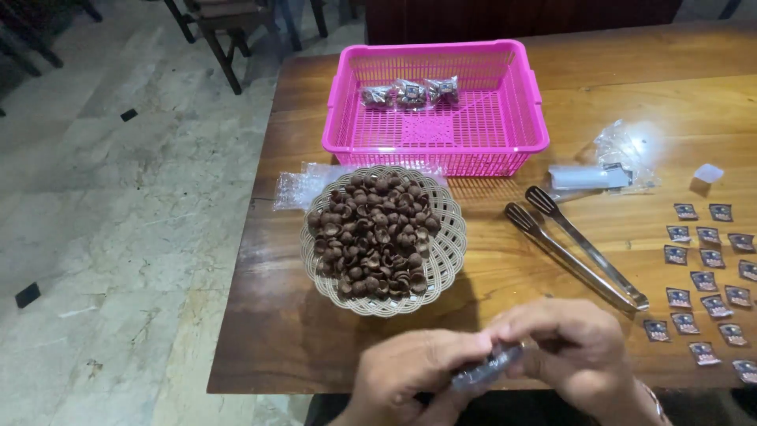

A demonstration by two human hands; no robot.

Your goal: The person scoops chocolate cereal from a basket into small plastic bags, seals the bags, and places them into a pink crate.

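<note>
Head view — both hands [505,355] pinch a small clear packet [486,368].

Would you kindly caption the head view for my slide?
Both hands, left hand and right hand, hold a small clear packet near a woven basket of brown snacks.

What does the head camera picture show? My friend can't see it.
Two hands, left hand and right hand, hold a small clear packet over a wooden table. Ahead sit a woven bowl of brown round snacks, metal tongs and a pink basket.
</note>
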